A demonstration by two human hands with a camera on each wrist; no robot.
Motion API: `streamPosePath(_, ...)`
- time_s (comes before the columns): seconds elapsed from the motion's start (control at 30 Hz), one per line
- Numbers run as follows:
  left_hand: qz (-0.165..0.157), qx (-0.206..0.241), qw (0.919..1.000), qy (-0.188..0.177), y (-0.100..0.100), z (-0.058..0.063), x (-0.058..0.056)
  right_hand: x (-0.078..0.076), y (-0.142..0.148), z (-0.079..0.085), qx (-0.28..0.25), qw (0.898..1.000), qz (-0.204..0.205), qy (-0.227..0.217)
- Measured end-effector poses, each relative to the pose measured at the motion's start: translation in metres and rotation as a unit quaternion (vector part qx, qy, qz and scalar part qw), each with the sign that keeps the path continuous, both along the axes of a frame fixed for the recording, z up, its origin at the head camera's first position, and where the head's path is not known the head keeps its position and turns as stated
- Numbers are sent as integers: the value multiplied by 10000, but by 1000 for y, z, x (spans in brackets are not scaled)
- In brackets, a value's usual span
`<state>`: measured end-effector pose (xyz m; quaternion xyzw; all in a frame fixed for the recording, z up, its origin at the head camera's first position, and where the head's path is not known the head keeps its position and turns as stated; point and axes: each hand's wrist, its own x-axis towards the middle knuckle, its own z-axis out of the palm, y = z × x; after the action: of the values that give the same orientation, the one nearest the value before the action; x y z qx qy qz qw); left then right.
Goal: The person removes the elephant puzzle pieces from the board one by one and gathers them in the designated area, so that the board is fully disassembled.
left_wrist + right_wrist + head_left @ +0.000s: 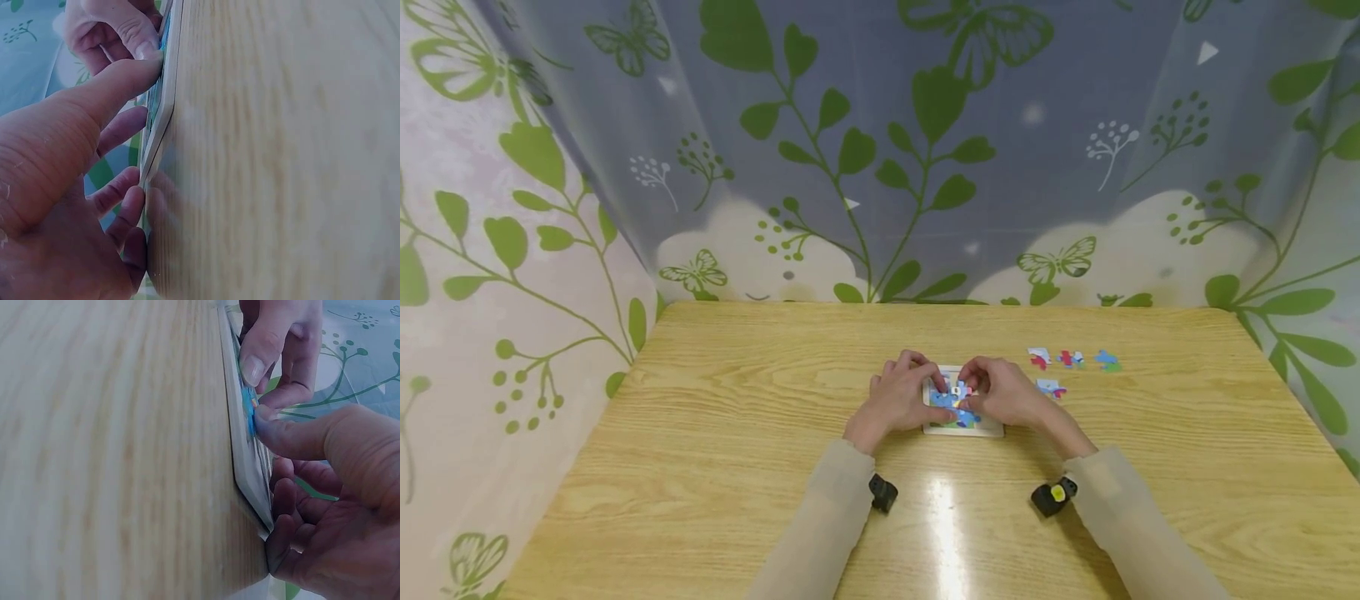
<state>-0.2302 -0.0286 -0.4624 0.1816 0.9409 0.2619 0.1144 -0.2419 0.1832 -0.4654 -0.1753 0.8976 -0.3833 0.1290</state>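
A small jigsaw puzzle tray with a pale rim lies flat on the table, partly filled with joined blue pieces. My left hand rests over its left side, thumb and index finger touching the pieces, other fingers by the tray's edge. From the right, my right hand pinches a small multicoloured puzzle piece between thumb and index finger, at the level of the picture. Both thumbs press low on the puzzle in the wrist views. The fingers hide much of the picture.
Several loose puzzle pieces lie right of the tray: a white-and-red one, a red-and-blue one, a blue-and-green one and a nearer one. Patterned curtain hangs behind the wooden table.
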Motion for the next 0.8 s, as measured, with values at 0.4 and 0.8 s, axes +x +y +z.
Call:
streamPosePath(0.4,28,89,9999,-48,0,2,1,0,2,-2,-105,9999,36,3)
streamPosePath(0.8,86,76,9999,-105,0,1,2,5,11,-4,-795,9967,138,-105)
